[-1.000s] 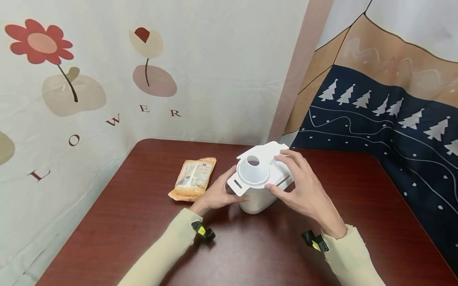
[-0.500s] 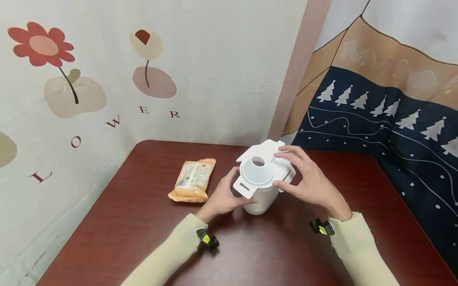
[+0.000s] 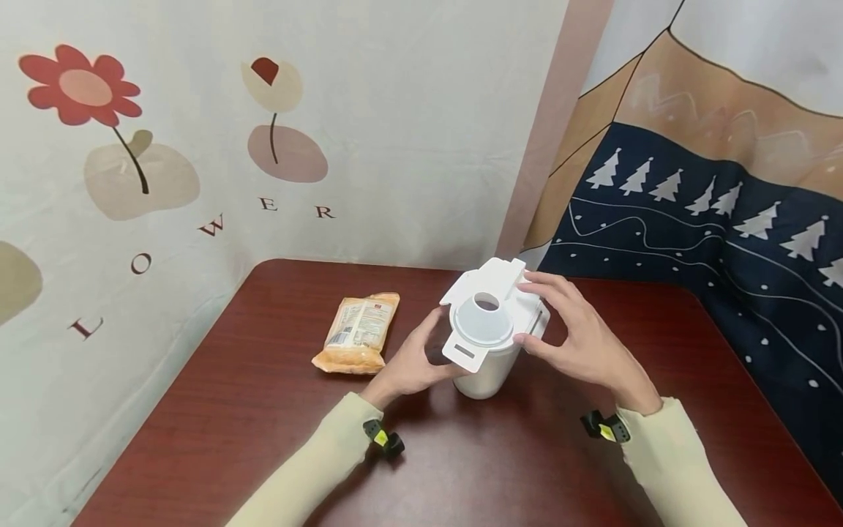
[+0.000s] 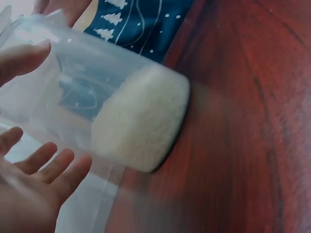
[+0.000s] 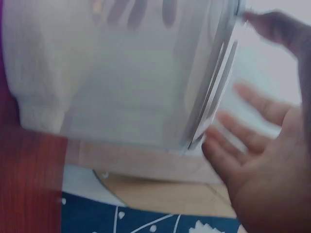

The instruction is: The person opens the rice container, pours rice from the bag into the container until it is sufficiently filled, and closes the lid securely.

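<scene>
Left hand (image 3: 415, 360): curled round near-left side of clear container (image 3: 486, 380), gripping it. Right hand (image 3: 588, 344): thumb and fingertips at right edge of white lid (image 3: 503, 277), fingers loosely bent; can't tell whether it pinches or only touches. Container sits between the hands, on the table (image 3: 474, 468). Just right of left hand's fingers: slotted tab (image 3: 461, 358) of the lid, sticking out, not folded down. Just left of right thumb: funnel-shaped piece (image 3: 483, 327) on top of lid, hole up. Low in container, beyond left fingertips: pale grains (image 4: 141, 116). Left of left hand, near but apart: orange-and-white packet (image 3: 358, 329), neither hand on it. Far beyond both hands: flower-print cloth (image 3: 408, 146), navy tree-print cloth (image 3: 658, 249) off to right hand's side.

Progress, judged: lid and funnel-shaped piece already on container, grains in; lid not secured at the tab, so lid work seems unfinished. Fitting or removal, can't tell.

Versus first frame: container and both hands a bit further right; lid flap by right fingertips shows more raised. Packet unmoved, left grip kept.
</scene>
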{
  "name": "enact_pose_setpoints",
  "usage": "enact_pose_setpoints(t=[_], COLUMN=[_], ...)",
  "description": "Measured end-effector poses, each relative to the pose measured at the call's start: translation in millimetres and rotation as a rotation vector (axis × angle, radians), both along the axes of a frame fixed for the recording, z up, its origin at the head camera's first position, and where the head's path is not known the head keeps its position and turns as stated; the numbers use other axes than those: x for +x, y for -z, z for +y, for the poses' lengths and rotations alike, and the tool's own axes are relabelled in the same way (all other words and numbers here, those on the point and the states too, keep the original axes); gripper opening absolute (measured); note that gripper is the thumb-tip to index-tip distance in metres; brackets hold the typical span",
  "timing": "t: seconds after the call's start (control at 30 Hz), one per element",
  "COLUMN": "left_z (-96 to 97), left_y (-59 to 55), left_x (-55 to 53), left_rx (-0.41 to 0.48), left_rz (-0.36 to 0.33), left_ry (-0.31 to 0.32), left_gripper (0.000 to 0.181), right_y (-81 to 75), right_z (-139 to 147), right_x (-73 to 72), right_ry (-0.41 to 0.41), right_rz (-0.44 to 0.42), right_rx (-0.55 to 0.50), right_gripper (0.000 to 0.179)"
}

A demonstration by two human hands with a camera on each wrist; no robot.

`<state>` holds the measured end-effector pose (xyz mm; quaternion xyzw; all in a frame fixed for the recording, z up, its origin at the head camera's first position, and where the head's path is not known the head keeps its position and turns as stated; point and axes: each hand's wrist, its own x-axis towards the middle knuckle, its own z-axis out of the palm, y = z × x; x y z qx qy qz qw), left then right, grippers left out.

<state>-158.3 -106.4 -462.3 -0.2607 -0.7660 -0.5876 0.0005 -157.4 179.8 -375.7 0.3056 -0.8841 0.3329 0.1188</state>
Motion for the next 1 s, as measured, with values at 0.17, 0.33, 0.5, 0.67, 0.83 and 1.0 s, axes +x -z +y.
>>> enact_pose_setpoints(t=[0.17,0.33,0.5,0.67,0.83,1.0], left_z=[-5.7,-6.5,-7.2,-5.0,2.1,11.2], left_y=[-2.9,-5.2,-6.5,-6.1,-1.7,0.4], left_x=[-3.3,-4.3,-3.9,-1.3,2.6,10.0], left_rx=[0.013,-0.022,-0.065,-0.070,0.011,-0.035], left_rz=[-0.081,-0.107,-0.076,-0.040,-0.028,0.006], left_ry=[0.087,0.088,0.054,-0.001,-0.006,-0.123], left_gripper=[0.095,0.090,0.087,0.087,0.089,0.087], right_y=[0.6,4.3,9.0,7.9,3.7,-3.9], right_z=[-9,-20,-22,-18,-11,-2], right_x=[21.5,26.9,21.7,13.9,5.1,-6.1], right_ry=[0.056,0.051,0.036,-0.003,-0.056,-0.122], right_rz=[0.020,0.094,0.133,0.086,0.039,-0.033], right_rx=[0.043,0.038,0.006,0.000,0.024,0.055], right_gripper=[0.074,0.065,0.059,0.059,0.059,0.057])
